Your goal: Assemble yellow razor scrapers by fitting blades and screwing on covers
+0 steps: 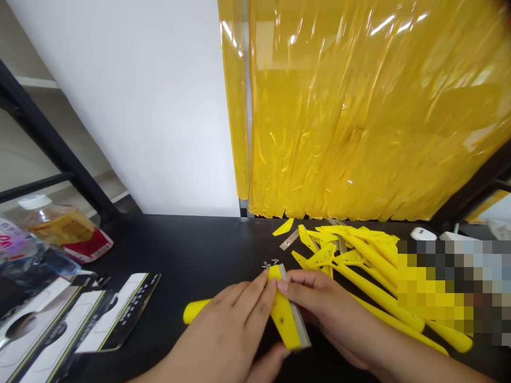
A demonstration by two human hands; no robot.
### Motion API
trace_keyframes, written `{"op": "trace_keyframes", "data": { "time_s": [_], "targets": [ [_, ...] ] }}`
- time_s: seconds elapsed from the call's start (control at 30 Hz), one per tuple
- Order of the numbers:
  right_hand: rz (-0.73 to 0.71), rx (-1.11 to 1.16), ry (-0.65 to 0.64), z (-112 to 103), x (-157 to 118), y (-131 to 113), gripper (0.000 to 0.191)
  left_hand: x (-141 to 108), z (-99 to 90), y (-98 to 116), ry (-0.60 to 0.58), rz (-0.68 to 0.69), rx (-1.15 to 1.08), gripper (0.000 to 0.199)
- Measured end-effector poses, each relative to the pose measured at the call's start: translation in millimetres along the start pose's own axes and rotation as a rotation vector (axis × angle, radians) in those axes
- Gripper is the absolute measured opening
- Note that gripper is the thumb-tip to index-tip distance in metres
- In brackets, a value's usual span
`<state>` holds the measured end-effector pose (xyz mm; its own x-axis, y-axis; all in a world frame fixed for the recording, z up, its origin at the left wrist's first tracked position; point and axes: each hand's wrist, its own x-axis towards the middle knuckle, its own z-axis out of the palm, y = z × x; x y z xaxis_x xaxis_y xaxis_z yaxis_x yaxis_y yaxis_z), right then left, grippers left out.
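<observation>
A yellow plastic scraper (pixel 285 316) with a flat tapered head and a grey metal blade (pixel 298 324) along its edge is in both hands, near the front of the black table. My left hand (pixel 235 324) lies over it, fingers closed on the head; the rounded end of a yellow handle (pixel 195 311) sticks out to the left beneath that hand. Thumb and fingers of my right hand (pixel 319 303) pinch the upper blade side. Just beyond the fingertips lie several small screws (pixel 270 264). A loose yellow plate (pixel 283 227) and a bare metal blade (pixel 289 239) rest farther back.
Yellow scraper handles (pixel 379 276) and plates are piled on the right. White-and-black printed cards (pixel 115 319) lie at left, beside a bottle with a red label (pixel 67 229). A yellow plastic strip curtain (pixel 339 117) and white panel (pixel 159 106) stand behind the table.
</observation>
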<state>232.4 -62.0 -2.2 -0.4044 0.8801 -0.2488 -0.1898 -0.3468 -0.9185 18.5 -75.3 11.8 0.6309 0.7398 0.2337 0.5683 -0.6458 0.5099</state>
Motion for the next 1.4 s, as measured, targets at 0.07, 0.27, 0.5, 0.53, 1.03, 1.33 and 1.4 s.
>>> {"op": "trace_keyframes", "data": {
  "time_s": [0.07, 0.27, 0.5, 0.53, 1.03, 1.33, 1.4],
  "targets": [
    [-0.024, -0.099, -0.026, -6.7, 0.8, -6.8, 0.038, 4.0, -8.0, 3.8, 0.054, -0.110, -0.225, 0.058],
    [-0.030, -0.396, -0.124, -20.3, -4.2, -15.5, 0.033, 27.1, 1.0, 2.8, -0.097, -0.633, -1.090, 0.033],
    [0.037, -0.298, -0.036, -19.8, 6.9, -13.8, 0.040, 28.5, 16.3, -14.0, 0.042, -0.686, -1.175, 0.030],
    [0.034, -0.271, -0.023, -19.5, 9.3, -13.2, 0.041, 27.9, 16.8, -16.8, 0.091, -0.687, -1.194, 0.030],
    [-0.062, -0.115, 0.006, -21.1, 14.5, -2.7, 0.033, 20.3, 28.9, -21.8, 0.087, -0.639, -1.375, 0.036],
    [-0.060, 0.010, 0.036, -15.7, 12.4, 0.4, 0.033, 19.9, 26.4, -26.0, 0.166, -0.585, -1.392, 0.033],
    [-0.063, 0.025, 0.035, -16.2, 12.9, 1.2, 0.031, 20.7, 26.6, -26.8, 0.136, -0.578, -1.423, 0.034]
  ]
}}
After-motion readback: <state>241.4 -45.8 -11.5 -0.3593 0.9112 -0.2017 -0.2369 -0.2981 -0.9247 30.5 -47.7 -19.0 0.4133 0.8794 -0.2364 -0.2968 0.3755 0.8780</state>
